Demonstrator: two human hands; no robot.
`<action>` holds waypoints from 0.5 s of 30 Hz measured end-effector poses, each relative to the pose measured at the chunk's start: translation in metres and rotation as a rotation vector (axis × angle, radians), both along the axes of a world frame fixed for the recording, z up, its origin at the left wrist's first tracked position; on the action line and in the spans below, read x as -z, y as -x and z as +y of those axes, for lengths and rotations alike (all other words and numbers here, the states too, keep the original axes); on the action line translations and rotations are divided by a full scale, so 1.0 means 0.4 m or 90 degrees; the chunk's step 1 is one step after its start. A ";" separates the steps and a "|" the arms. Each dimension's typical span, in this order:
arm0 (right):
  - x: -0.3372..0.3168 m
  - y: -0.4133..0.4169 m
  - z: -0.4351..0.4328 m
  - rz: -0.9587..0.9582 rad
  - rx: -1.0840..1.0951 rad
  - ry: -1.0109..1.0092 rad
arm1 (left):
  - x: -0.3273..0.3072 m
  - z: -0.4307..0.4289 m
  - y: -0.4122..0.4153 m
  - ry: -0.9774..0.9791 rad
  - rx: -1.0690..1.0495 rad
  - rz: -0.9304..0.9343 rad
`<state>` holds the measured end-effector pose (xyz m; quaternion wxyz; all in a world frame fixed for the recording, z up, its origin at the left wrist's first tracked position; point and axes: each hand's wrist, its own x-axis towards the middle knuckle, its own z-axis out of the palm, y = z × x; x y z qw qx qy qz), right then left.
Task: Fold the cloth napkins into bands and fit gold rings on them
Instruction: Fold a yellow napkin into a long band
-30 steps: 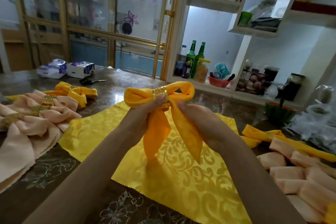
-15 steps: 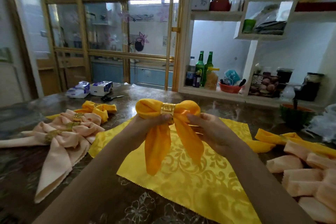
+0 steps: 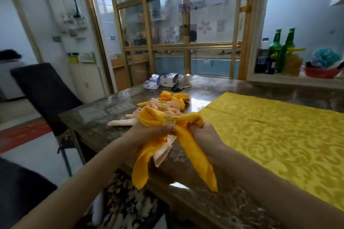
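As left hand (image 3: pixel 149 133) and right hand (image 3: pixel 205 135) fingers clutch the napkin (image 3: pixel 197 156), it moved left.

Window backlight, glossy table (image 3: pixel 214 87) glare, edges warped

A gold metal ring (image 3: pixel 169 121) cinches the middle of a bow-shaped orange cloth napkin (image 3: pixel 150 120). Two tails hang down.

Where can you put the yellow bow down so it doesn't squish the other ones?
Bare tabletop lies left of the finished napkins, toward the chair. Another free strip runs behind the yellow cloth, right of the scissors. It is crowded around those napkins and the tissue packs.
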<state>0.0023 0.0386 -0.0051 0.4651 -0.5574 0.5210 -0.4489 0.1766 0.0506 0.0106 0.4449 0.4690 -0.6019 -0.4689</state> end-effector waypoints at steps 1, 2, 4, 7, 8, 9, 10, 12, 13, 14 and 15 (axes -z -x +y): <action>0.001 -0.043 0.004 0.004 -0.025 -0.004 | -0.001 0.011 -0.045 -0.008 -0.010 -0.008; 0.002 -0.094 0.006 0.010 -0.054 0.000 | -0.006 0.022 -0.093 -0.015 -0.030 -0.020; -0.002 -0.203 0.007 0.029 -0.074 -0.002 | -0.013 0.036 -0.200 -0.027 -0.047 -0.058; -0.031 -0.275 0.011 0.101 -0.117 0.001 | -0.018 0.015 -0.280 -0.083 -0.060 -0.077; -0.029 -0.289 0.000 0.126 -0.134 -0.012 | -0.016 -0.001 -0.294 -0.104 -0.087 -0.078; -0.023 -0.299 -0.009 0.144 -0.125 -0.022 | -0.011 -0.020 -0.303 -0.116 -0.112 -0.099; -0.015 -0.304 -0.012 0.159 -0.100 -0.047 | -0.002 -0.042 -0.307 -0.128 -0.140 -0.134; 0.016 -0.327 -0.043 0.176 -0.030 -0.061 | 0.023 -0.084 -0.306 -0.131 -0.180 -0.212; 0.024 -0.338 -0.058 0.180 0.019 -0.064 | 0.039 -0.105 -0.301 -0.126 -0.200 -0.232; 0.035 -0.344 -0.075 0.186 0.056 -0.078 | 0.052 -0.118 -0.291 -0.130 -0.226 -0.242; 0.041 -0.348 -0.093 0.214 0.072 -0.082 | 0.063 -0.135 -0.285 -0.131 -0.243 -0.243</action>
